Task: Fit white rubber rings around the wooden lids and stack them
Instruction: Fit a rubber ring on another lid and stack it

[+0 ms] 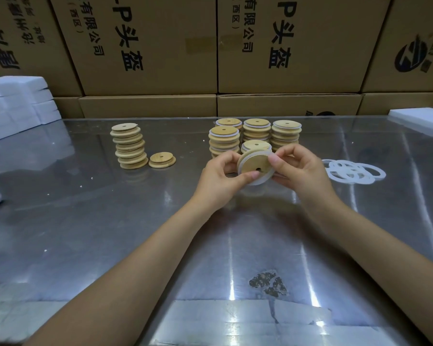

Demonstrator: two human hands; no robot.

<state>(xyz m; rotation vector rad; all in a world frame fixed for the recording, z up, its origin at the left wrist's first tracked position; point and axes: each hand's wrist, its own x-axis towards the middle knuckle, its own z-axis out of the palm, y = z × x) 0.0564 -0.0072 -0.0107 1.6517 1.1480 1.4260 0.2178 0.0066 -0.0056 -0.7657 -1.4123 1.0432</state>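
Observation:
Both hands hold one round wooden lid [255, 163] with a small hole, tilted toward me above the table's middle. A white rubber ring [260, 180] wraps its rim. My left hand [220, 178] pinches the lid's left edge and my right hand [299, 168] pinches the right edge and the ring. Behind the hands stand several stacks of ringed lids [256, 132]. A tall stack of bare lids [130, 147] is at the left, with a single bare lid [162, 160] beside it. Loose white rings [353, 171] lie to the right.
The table [110, 221] is shiny and reflective, with a worn patch [268, 283] near the front. Cardboard boxes [280, 46] form a wall along the back. White foam blocks [15, 106] stack at the far left, another white slab [420, 121] at the far right.

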